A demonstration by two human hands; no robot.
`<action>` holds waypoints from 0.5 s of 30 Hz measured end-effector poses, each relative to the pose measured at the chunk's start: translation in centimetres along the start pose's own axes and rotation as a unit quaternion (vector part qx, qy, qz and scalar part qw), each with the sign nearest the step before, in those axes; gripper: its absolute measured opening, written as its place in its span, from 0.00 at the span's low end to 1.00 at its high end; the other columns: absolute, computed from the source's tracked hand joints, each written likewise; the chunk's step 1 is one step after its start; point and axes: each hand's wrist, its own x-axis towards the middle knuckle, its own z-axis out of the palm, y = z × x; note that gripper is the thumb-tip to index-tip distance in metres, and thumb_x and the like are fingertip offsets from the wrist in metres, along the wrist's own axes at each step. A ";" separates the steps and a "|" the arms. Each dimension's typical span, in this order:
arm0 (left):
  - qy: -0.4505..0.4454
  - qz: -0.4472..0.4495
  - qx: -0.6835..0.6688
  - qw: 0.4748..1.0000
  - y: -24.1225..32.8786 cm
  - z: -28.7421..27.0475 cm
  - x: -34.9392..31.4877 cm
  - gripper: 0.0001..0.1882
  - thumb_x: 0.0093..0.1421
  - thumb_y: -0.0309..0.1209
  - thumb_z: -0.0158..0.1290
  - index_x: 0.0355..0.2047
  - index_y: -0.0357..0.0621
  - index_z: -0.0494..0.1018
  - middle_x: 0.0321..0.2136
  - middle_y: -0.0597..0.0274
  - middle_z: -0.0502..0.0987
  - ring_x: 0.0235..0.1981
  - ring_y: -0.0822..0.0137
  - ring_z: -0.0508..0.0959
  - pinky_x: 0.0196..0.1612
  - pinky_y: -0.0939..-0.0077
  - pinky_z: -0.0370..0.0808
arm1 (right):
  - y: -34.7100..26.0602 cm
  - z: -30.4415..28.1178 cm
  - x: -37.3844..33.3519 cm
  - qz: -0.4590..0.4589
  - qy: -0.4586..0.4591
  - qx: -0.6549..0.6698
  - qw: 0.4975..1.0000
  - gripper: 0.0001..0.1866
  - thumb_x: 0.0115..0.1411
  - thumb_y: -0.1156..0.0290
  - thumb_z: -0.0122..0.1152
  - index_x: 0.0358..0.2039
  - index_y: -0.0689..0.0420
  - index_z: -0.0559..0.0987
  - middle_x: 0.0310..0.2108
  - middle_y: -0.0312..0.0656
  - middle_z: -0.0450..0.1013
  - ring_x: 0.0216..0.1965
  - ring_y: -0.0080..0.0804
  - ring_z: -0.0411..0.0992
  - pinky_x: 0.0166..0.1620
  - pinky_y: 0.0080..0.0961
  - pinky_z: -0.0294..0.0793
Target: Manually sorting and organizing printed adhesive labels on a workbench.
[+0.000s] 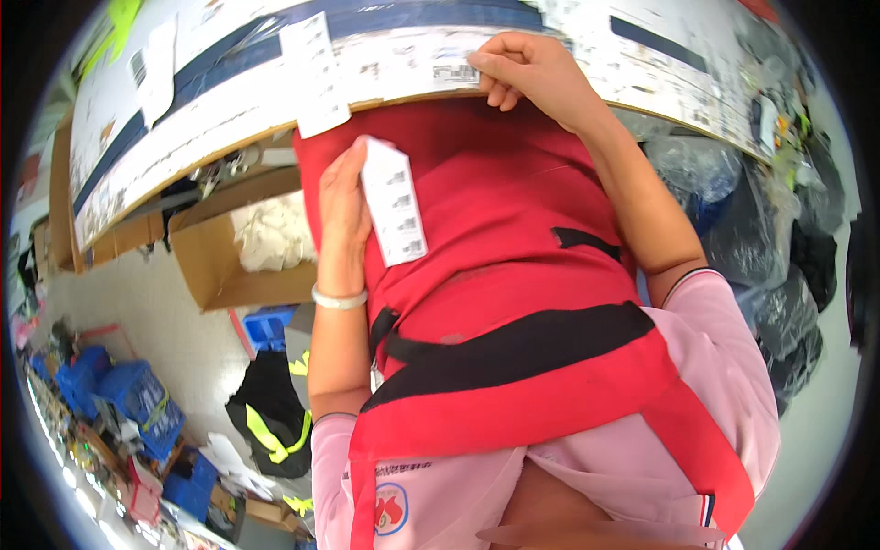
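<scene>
My left hand [344, 197] is closed on a white strip of labels [394, 203] with several small barcodes, held upright against the front of my red apron [486, 211]. At the table's front edge, my right hand [527, 73] has its fingers curled and its thumb against the forefinger. The thumb tip is beside a barcode label [456, 71] on the worn white tabletop [394, 78]. Whether anything small is pinched there is too unclear to see. To the left, a second label strip [314, 73] lies across the table edge, its near end overhanging.
Another white strip [154, 73] lies at the table's far left. An open cardboard box [206, 266] with whitish pieces stands below the table. Blue crates [142, 403] and a black-and-yellow garment [270, 417] are at lower left. Plastic-wrapped bundles [747, 220] are heaped on the right.
</scene>
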 end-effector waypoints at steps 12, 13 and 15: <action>0.014 0.002 0.008 1.000 0.8 1.1 -0.3 0.13 0.65 0.34 0.48 0.37 0.34 0.75 0.31 0.58 0.79 0.28 0.71 0.78 0.33 0.80 0.76 | 7.7 -13.4 -2.7 0.048 0.311 -0.343 0.885 0.17 0.48 0.57 0.70 0.27 0.57 0.76 0.20 0.33 0.72 0.20 0.21 0.69 0.26 0.23 0.68; 0.015 0.016 0.011 1.000 0.9 1.2 -0.6 0.13 0.65 0.34 0.48 0.36 0.34 0.75 0.30 0.58 0.79 0.28 0.71 0.79 0.33 0.80 0.76 | 6.9 -12.4 -2.4 0.022 0.341 -0.442 0.829 0.18 0.48 0.55 0.69 0.28 0.57 0.76 0.21 0.33 0.72 0.21 0.23 0.69 0.27 0.24 0.69; 0.037 0.027 0.025 0.999 0.5 1.1 -0.9 0.14 0.64 0.36 0.48 0.38 0.36 0.75 0.28 0.63 0.78 0.26 0.74 0.76 0.31 0.82 0.72 | 5.2 -9.0 -2.8 0.024 0.307 -0.401 0.863 0.18 0.51 0.55 0.65 0.31 0.57 0.77 0.22 0.35 0.72 0.24 0.25 0.70 0.31 0.26 0.70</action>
